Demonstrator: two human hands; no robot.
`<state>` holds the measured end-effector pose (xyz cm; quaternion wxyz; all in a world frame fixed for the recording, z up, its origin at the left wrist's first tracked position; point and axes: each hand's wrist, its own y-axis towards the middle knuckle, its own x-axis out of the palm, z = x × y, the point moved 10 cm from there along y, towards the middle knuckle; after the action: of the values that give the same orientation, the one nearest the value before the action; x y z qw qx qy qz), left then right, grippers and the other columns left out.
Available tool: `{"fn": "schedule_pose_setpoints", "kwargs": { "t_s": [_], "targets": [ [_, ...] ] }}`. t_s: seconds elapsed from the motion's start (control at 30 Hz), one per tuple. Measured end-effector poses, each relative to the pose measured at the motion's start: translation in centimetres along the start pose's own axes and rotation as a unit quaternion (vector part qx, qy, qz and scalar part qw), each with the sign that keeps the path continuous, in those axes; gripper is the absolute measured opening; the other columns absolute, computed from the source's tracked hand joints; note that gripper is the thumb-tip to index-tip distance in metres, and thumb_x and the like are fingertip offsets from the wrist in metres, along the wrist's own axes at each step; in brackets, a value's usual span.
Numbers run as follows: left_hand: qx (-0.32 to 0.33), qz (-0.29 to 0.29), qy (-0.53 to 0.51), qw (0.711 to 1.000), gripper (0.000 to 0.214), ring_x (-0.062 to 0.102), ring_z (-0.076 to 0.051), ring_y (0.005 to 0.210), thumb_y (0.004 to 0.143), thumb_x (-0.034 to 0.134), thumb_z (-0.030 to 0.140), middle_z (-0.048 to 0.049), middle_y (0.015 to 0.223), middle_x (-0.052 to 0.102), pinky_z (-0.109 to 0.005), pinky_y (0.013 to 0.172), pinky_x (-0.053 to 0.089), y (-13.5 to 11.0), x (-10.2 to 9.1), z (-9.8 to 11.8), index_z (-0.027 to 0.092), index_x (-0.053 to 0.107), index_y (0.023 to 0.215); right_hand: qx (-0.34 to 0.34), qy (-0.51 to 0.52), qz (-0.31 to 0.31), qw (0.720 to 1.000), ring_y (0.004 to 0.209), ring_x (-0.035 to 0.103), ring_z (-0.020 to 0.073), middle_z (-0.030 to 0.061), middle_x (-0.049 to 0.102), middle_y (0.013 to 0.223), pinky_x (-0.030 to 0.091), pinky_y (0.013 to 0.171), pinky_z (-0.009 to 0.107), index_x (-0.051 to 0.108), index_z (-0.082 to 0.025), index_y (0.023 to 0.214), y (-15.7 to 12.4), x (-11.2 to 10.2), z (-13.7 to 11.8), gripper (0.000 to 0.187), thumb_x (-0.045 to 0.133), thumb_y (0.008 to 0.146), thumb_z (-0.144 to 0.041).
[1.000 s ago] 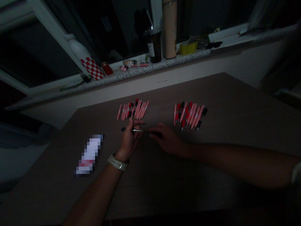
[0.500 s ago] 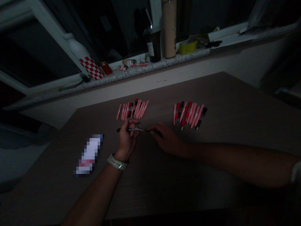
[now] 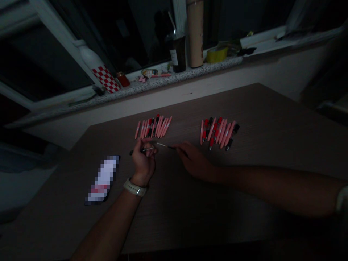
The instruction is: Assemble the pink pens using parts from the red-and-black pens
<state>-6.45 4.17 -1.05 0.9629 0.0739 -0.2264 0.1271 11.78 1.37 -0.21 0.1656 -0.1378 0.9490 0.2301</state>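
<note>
My left hand (image 3: 144,156) is closed around a dark-ended pen barrel (image 3: 148,149), whose black end (image 3: 132,152) pokes out on the left. My right hand (image 3: 191,157) pinches the dark other part of the pen, from which a thin pale refill (image 3: 162,144) points toward the left hand. A small gap separates the refill's tip from the barrel. Just beyond the left hand lies a row of pink, red and black pens (image 3: 165,127). A second row of similar pens (image 3: 223,132) lies beyond the right hand.
A phone-like object with a blurred-out screen (image 3: 103,177) lies at the left of the wooden table (image 3: 272,145). Along the windowsill (image 3: 160,81) stand a checkered white bottle (image 3: 104,76), a dark drink cup (image 3: 178,54), a tall beige cylinder (image 3: 195,36) and a yellow roll (image 3: 216,55).
The pen has come apart between my hands. My left hand has shifted slightly left with the barrel, exposing the refill. My right hand has barely moved.
</note>
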Motion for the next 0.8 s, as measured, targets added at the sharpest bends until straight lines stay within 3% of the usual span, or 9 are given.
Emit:
{"fn": "schedule_pose_setpoints", "kwargs": {
  "t_s": [0.17, 0.33, 0.5, 0.63, 0.8],
  "targets": [
    [-0.010, -0.051, 0.040, 0.998, 0.037, 0.038, -0.010, 0.042, 0.095, 0.049, 0.043, 0.0069, 0.043, 0.031, -0.023, 0.052, 0.037, -0.2, 1.1, -0.4, 0.016, 0.067, 0.079, 0.001, -0.006, 0.002, 1.000, 0.098, 0.057, 0.0189, 0.0078, 0.060, 0.104, 0.046, 0.091, 0.036, 0.062, -0.021, 0.123, 0.1, -0.1, 0.1, 0.033, 0.040, 0.100, -0.016],
    [-0.017, -0.082, 0.046, 0.995, 0.033, 0.065, -0.017, 0.070, 0.094, 0.053, 0.043, 0.0046, 0.042, 0.040, -0.026, 0.075, 0.048, -0.6, 2.1, -0.7, 0.015, 0.071, 0.089, 0.001, -0.013, 0.004, 1.000, 0.099, 0.057, 0.0198, 0.0082, 0.060, 0.106, 0.045, 0.091, 0.037, 0.062, -0.021, 0.126, 0.2, 0.0, 0.3, 0.034, 0.040, 0.100, -0.016],
    [-0.052, -0.116, 0.044, 0.991, 0.032, 0.070, -0.020, 0.077, 0.092, 0.056, 0.043, 0.0058, 0.042, 0.042, -0.029, 0.081, 0.049, -1.2, 3.1, -1.4, 0.014, 0.071, 0.096, -0.005, -0.031, -0.016, 0.999, 0.093, 0.058, 0.0187, 0.0061, 0.062, 0.102, 0.046, 0.086, 0.036, 0.063, -0.025, 0.126, 0.2, 0.3, 0.0, 0.035, 0.044, 0.098, -0.015],
    [-0.075, -0.058, 0.044, 0.995, 0.030, 0.070, -0.017, 0.068, 0.091, 0.057, 0.040, 0.0038, 0.046, 0.050, -0.024, 0.068, 0.050, -1.0, 2.1, -1.7, 0.013, 0.070, 0.091, -0.011, -0.036, -0.023, 0.999, 0.090, 0.059, 0.0191, 0.0060, 0.064, 0.098, 0.047, 0.082, 0.036, 0.066, -0.024, 0.123, 0.2, 0.3, -0.3, 0.033, 0.047, 0.097, -0.016],
    [-0.057, 0.017, 0.009, 0.998, 0.021, 0.065, -0.010, 0.058, 0.089, 0.061, 0.034, -0.0011, 0.074, 0.070, -0.022, 0.063, 0.052, -0.3, 0.5, -1.3, 0.015, 0.067, 0.083, -0.013, -0.042, -0.021, 0.999, 0.090, 0.060, 0.0187, 0.0060, 0.065, 0.098, 0.047, 0.082, 0.035, 0.068, -0.024, 0.119, 0.1, 0.2, -0.3, 0.030, 0.050, 0.096, -0.017]
  ]
}}
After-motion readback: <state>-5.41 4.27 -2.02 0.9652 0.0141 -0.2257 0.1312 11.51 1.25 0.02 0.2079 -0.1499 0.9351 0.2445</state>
